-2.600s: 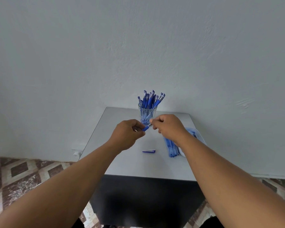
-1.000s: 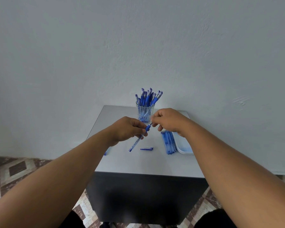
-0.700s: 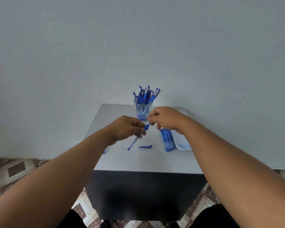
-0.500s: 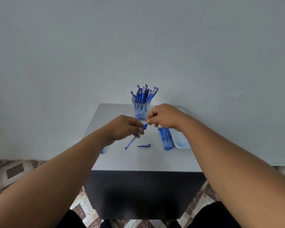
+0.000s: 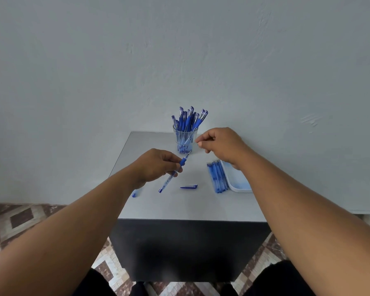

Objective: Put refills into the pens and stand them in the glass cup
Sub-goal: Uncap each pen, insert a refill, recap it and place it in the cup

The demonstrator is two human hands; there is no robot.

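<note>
Left hand (image 5: pixel 156 165) pinches a pen (image 5: pixel 174 173), loose cap (image 5: pixel 188 186) just below, right hand (image 5: pixel 220 144) curled, empty, glass cup (image 5: pixel 185 142) of pens beyond, tray (image 5: pixel 237 178) rightward

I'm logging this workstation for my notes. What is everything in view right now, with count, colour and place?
glass cup: one, clear, table's far middle, full of blue pens
pen: one, blue and clear, uncapped, tilted, in the left hand
cap: one, blue, lying on the table's middle
loose pens: a bunch, blue, lying beside the tray
tray: one, pale blue, table's right edge
table: one, grey top
floor: patterned brown tiles
left hand: pinches the pen
right hand: fingers curled, near the cup; contents unclear
</note>
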